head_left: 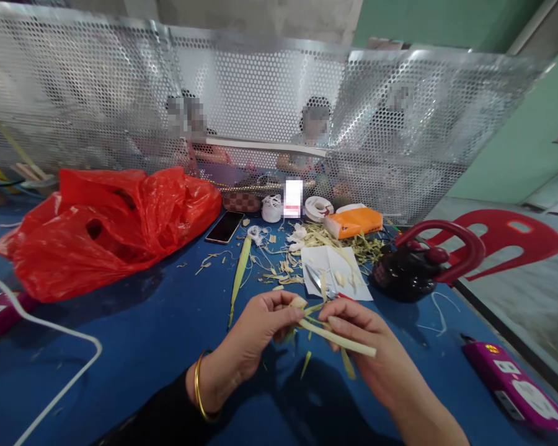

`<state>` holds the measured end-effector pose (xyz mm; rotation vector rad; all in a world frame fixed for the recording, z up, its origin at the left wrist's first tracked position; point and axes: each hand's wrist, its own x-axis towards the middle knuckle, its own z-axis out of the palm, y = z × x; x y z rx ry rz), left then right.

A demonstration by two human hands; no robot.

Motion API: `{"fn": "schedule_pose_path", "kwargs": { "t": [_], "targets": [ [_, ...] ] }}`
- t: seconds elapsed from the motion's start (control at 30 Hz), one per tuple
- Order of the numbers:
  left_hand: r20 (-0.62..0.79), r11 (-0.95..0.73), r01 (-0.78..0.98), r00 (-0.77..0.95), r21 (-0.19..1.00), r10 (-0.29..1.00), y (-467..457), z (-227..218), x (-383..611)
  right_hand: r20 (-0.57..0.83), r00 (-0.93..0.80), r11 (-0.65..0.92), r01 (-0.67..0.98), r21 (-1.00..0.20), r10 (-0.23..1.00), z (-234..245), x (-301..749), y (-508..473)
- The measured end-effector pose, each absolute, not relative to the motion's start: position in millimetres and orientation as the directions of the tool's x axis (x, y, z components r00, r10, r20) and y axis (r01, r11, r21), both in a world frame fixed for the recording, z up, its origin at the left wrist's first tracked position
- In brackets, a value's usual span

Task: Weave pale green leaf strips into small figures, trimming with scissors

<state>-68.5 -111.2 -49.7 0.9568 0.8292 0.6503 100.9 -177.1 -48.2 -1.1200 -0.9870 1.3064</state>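
My left hand (265, 322), with a gold bangle at the wrist, is closed in a pinch around a bundle of pale green plant strips (348, 344) that look like corn husk. One broad strip sticks out to the right, across the fingers of my right hand (363, 328). That hand is closed too, its thumb and fingers gripping thinner strip ends. Just beyond it, scissors with red handles (341, 297) lie on a white paper sheet (312, 260). A long green leaf (240, 269) rests on the blue table to the left of the paper.
A red plastic bag (116, 229), a phone (224, 227), white thread (271, 209), a tape roll (318, 208), an orange tissue pack (354, 221) and husk scraps (286, 269) lie around. A dark kettle (404, 272) stands right, near a purple power strip (516, 384). People sit behind a perforated screen (260, 80).
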Motion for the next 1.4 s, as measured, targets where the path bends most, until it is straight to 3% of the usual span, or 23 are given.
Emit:
{"fn": "schedule_pose_path", "kwargs": {
  "t": [0.13, 0.23, 0.3, 0.4, 0.5, 0.6, 0.67, 1.03, 1.17, 1.3, 1.4],
  "targets": [
    [-0.306, 0.403, -0.090, 0.509, 0.911, 0.805, -112, -47, -67, -0.249, -0.095, -0.260, -0.539, -0.801, 0.964, -46, 107, -176],
    [-0.285, 0.366, -0.061, 0.516, 0.928, 0.808, -112, -45, -67, -0.275, -0.111, -0.284, -0.613, -0.738, 0.955, -48, 108, -176],
    [-0.291, 0.368, -0.044, 0.530, 0.929, 0.796, -113, -45, -67, -0.280, -0.077, -0.270, -0.594, -0.758, 0.957, -51, 107, -176],
    [-0.296, 0.374, -0.035, 0.545, 0.927, 0.784, -113, -46, -67, -0.215, 0.043, -0.173, -0.453, -0.875, 0.976, -55, 102, -177],
    [-0.293, 0.372, -0.035, 0.551, 0.927, 0.781, -113, -47, -67, 0.013, 0.200, 0.043, -0.146, -0.988, 0.980, -57, 99, -178],
    [-0.290, 0.363, -0.027, 0.546, 0.931, 0.786, -113, -50, -66, 0.297, 0.229, 0.268, 0.149, -0.952, 0.927, -55, 99, -179],
    [-0.290, 0.363, -0.024, 0.554, 0.932, 0.781, -113, -51, -66, 0.396, 0.177, 0.349, 0.247, -0.904, 0.901, -54, 100, -179],
    [-0.351, 0.471, -0.078, 0.563, 0.879, 0.748, -113, -49, -67, 0.465, -0.223, 0.515, 0.413, -0.751, 0.857, -44, 104, -180],
    [-0.344, 0.463, -0.077, 0.563, 0.883, 0.751, -113, -49, -67, 0.459, -0.155, 0.483, 0.334, -0.809, 0.875, -46, 105, -181],
    [-0.318, 0.416, -0.051, 0.562, 0.908, 0.764, -113, -51, -66, 0.302, 0.015, 0.299, 0.102, -0.949, 0.953, -48, 106, -183],
    [-0.308, 0.394, -0.029, 0.571, 0.919, 0.761, -114, -51, -66, 0.208, 0.017, 0.207, 0.026, -0.978, 0.978, -48, 106, -182]
  ]
}}
